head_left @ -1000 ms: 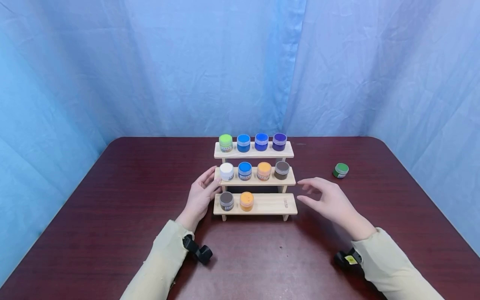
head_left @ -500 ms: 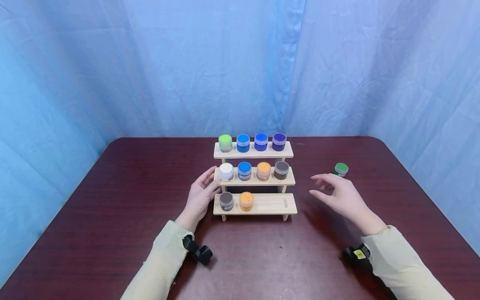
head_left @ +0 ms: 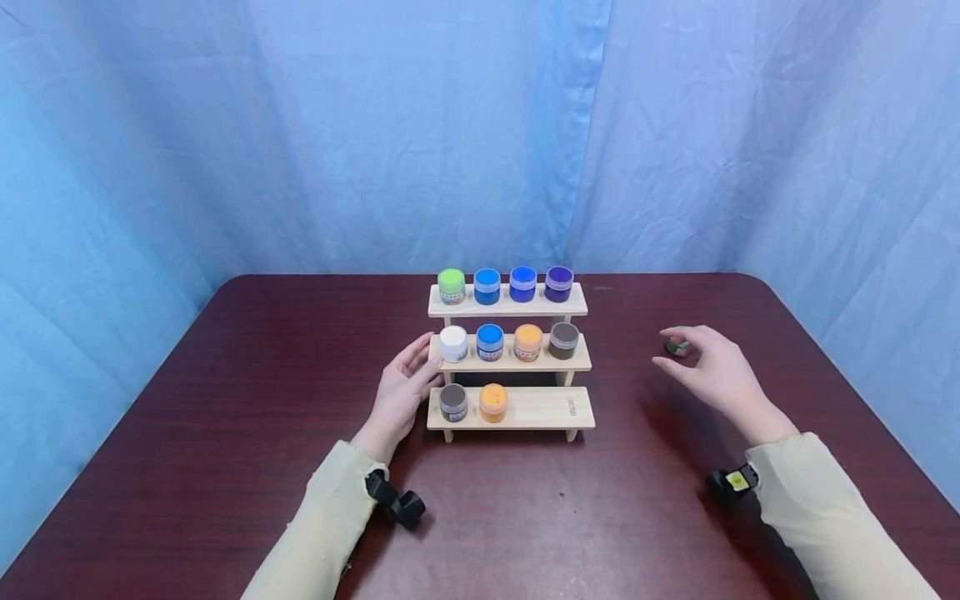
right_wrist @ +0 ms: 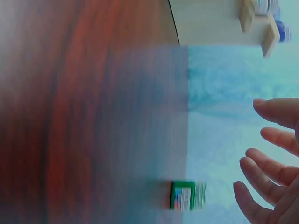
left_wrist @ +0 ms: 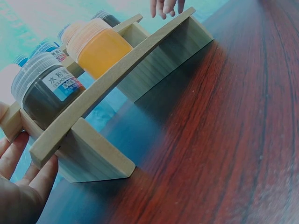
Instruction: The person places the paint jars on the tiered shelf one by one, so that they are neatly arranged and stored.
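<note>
My left hand (head_left: 401, 392) holds the left end of a three-tier wooden display stand (head_left: 536, 408); the left wrist view shows its fingers (left_wrist: 44, 179) against the wood. Several small paint jars stand on it, among them a dark grey-brown jar (head_left: 453, 402) and an orange jar (head_left: 492, 403) on the lowest tier. The middle tier's white jar (head_left: 453, 344) is beside my left thumb. My right hand (head_left: 716, 371) is over the table at right with fingers spread and relaxed. A green paint jar (right_wrist: 182, 195) stands there, partly hidden by those fingers in the head view, apart from them in the right wrist view.
The dark red-brown table (head_left: 247, 400) has rounded far corners. Blue curtains (head_left: 420, 133) hang behind it and along both sides. A black wrist camera (head_left: 397, 500) is strapped at the left sleeve, another (head_left: 731, 482) at the right sleeve.
My right hand has moved rightward and slightly away from me, from beside the stand to the green jar, now partly covering it. My left hand and the stand look unmoved.
</note>
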Demonstrator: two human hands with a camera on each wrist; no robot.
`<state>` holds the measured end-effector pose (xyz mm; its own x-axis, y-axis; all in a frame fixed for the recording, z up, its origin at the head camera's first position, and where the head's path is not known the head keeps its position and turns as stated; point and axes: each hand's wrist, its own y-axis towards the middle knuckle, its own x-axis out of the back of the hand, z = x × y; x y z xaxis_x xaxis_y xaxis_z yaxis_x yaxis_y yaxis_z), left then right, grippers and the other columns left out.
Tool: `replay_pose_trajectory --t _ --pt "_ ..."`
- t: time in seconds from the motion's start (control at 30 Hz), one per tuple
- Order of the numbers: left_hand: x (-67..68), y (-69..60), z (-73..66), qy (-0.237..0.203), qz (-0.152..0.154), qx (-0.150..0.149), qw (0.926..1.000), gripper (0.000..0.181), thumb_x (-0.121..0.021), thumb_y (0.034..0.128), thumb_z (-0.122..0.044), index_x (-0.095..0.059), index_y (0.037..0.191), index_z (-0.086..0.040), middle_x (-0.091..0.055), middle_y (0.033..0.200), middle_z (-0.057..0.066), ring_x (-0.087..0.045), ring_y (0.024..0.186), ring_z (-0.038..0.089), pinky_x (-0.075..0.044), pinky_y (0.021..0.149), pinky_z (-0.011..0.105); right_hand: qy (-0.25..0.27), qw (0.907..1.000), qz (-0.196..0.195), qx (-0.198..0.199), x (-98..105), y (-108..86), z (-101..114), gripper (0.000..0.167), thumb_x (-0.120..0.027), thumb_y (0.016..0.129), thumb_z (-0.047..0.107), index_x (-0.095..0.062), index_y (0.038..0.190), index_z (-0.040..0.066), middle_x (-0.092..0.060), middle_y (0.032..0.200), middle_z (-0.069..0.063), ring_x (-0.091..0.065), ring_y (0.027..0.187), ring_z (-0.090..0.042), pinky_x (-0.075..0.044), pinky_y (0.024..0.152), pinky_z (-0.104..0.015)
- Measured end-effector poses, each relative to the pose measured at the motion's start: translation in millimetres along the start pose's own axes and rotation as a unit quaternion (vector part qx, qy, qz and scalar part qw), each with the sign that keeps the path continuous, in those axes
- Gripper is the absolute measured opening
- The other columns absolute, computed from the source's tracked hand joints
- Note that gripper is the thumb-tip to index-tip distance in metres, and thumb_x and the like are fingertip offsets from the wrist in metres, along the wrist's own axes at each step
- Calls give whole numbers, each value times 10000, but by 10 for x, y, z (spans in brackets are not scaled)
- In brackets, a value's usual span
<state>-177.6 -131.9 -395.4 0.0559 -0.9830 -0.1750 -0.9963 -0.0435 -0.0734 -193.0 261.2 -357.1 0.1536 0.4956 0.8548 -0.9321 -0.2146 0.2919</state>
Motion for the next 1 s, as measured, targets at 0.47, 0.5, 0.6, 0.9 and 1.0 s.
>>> replay_pose_trajectory --t 0.47,0.5,0.6,0.9,1.0 --pt "0 -2 -9 1 -16 25 10000 536 -514 956 -32 -335 1461 -45 -414 1442 162 -473 1217 213 -467 948 335 -153 9988 60 -455 101 133 -283 461 -674 867 195 -544 1246 -34 -538 1058 -244 -560 931 -370 -440 767 -533" --pt "-1 -1 -10 5 -18 31 10000 537 -514 955 -29 -336 1461 -44 -415 1441 163 -472 1219 216 -459 962 353 -160 9987 83 -476 97 142 -300 475 -671 870 200 -533 1258 -36 -529 1070 -247 -554 940 -374 -437 773 -539" --pt "-4 2 -9 -2 -20 39 10000 537 -514 953 -23 -339 1460 -45 -418 1437 166 -474 1214 217 -442 987 387 -211 9981 166 -546 80 173 -362 509 -662 875 209 -502 1291 -37 -502 1113 -261 -528 977 -387 -425 794 -555" --pt "-2 5 -3 9 -32 56 10000 538 -523 951 -24 -346 1458 -55 -421 1434 170 -470 1230 236 -402 1024 460 -296 9959 500 -688 38 276 -534 534 -642 879 244 -479 1311 -25 -484 1127 -275 -490 1034 -402 -411 825 -563" --pt "0 4 -7 18 -32 65 10000 539 -523 951 -26 -345 1459 -54 -423 1431 167 -475 1222 231 -404 1024 456 -251 9948 658 -733 19 302 -572 544 -638 887 266 -473 1315 -27 -474 1144 -277 -479 1047 -404 -408 837 -567"
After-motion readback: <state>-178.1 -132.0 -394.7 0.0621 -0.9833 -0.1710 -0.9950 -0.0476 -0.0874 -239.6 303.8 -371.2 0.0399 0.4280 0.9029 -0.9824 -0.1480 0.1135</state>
